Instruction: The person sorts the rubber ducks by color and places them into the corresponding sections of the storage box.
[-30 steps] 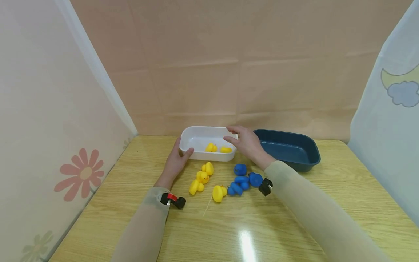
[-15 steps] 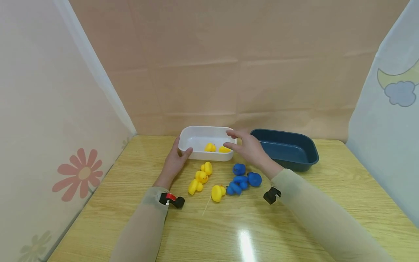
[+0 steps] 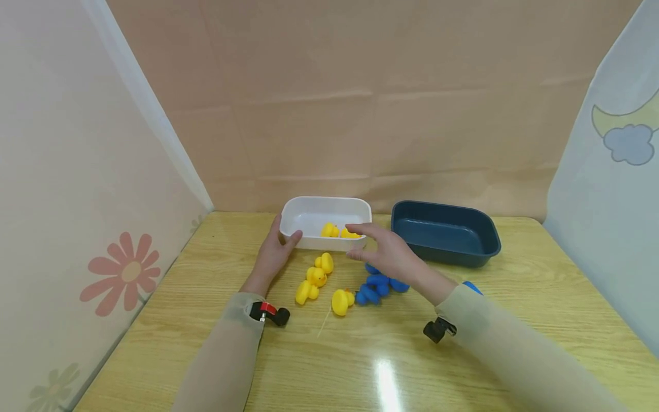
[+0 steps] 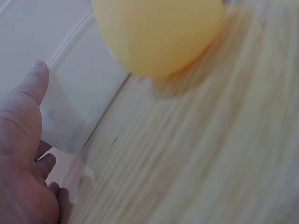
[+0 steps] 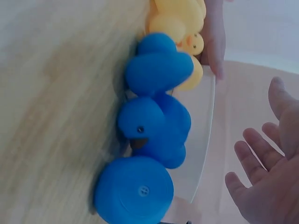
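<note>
My left hand [image 3: 273, 252] grips the left end of a white plastic tub [image 3: 324, 245], its thumb [image 4: 37, 81] at the front rim. Two yellow rubber ducks [image 3: 330, 230] lie inside the tub. My right hand [image 3: 388, 250] hovers by the tub's right front corner, fingers spread and holding nothing. It partly hides a cluster of blue rubber ducks [image 3: 367, 294]; in the right wrist view one blue duck [image 5: 140, 121] faces the camera and another [image 5: 135, 191] shows its flat base. Yellow ducks [image 3: 316, 277] stand in a slanting row before the tub.
A dark blue tub [image 3: 445, 254] with nothing in it sits to the right of the white one. Another yellow duck [image 3: 340, 302] lies on its side nearer the front. A blue item [image 3: 472, 287] peeks out beyond my right sleeve. Cloth walls [image 3: 309, 114] enclose the table.
My right hand has drawn back from over the white tub to its front corner, lower and nearer to me, now covering some blue ducks. The left hand keeps its hold.
</note>
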Demonstrator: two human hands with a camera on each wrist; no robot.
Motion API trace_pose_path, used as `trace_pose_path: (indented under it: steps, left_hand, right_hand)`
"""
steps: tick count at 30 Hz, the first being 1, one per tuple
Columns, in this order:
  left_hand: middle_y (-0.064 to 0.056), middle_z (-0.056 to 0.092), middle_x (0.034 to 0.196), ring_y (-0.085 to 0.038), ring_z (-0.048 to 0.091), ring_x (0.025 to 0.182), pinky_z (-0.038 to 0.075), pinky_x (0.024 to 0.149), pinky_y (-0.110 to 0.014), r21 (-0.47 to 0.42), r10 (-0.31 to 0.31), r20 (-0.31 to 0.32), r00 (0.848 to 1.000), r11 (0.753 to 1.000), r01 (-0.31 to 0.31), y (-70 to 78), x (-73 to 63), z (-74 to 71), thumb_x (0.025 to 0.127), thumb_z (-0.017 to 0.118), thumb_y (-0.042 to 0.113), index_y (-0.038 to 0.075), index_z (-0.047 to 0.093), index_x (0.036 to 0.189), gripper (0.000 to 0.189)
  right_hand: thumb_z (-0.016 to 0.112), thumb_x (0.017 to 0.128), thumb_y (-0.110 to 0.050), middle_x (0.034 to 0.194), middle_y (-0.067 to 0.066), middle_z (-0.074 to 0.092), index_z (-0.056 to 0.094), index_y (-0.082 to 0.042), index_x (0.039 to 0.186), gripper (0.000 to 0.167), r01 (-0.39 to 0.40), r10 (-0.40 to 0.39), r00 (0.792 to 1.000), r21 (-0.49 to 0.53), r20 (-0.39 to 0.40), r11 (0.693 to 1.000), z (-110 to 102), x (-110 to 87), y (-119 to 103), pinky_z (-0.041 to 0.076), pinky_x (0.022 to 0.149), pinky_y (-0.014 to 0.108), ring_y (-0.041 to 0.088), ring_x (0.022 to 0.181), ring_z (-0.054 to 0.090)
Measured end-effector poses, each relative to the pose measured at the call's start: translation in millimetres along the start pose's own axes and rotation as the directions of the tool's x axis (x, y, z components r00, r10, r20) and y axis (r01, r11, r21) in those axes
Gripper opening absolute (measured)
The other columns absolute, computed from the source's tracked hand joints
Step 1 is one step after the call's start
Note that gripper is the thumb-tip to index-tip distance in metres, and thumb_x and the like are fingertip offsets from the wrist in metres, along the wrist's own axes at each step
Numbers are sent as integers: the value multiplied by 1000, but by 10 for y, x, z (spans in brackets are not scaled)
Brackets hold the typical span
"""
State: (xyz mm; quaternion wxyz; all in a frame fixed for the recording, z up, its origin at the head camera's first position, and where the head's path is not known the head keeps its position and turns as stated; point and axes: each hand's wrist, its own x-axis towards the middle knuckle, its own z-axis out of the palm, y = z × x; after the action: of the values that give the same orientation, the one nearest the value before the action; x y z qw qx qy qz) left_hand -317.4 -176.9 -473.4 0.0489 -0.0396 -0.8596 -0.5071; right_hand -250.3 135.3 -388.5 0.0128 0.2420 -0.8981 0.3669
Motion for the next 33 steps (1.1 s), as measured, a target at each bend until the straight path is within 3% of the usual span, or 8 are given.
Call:
trace_pose_path:
  steps: [5,15,23,33]
  left_hand:
    - [-12,27,181,-40,32,163,28,130,-62,7,3,-2,1000,1000,-3,17,5,-8,110,64,56,23,14,179,92]
    - [-11,29,181,-40,34,162,31,128,-63,3,13,-13,1000,1000,-13,47,10,-11,111,64,53,27,15,179,87]
    - [-12,27,181,-41,32,163,29,129,-64,3,-9,-8,1000,1000,9,38,6,-9,110,65,55,24,14,179,91]
    - [-13,27,181,-41,32,163,28,130,-63,11,-12,-2,1000,1000,12,25,-3,-2,109,64,59,20,14,179,94]
  right_hand:
    - [85,101,-31,161,6,59,59,-13,160,67,53,-53,997,8,51,999,50,-91,-27,42,122,61,35,150,52]
    - [90,96,-30,161,5,60,56,-16,163,76,82,-88,986,43,145,996,135,-212,-40,41,123,61,34,151,51]
    - [92,93,-35,159,3,61,56,-13,162,81,123,-133,964,58,231,991,258,-297,-20,43,123,56,30,149,53]
    - [95,89,-36,153,-2,66,59,-16,161,82,153,-157,949,34,274,988,337,-353,37,45,118,56,27,141,57]
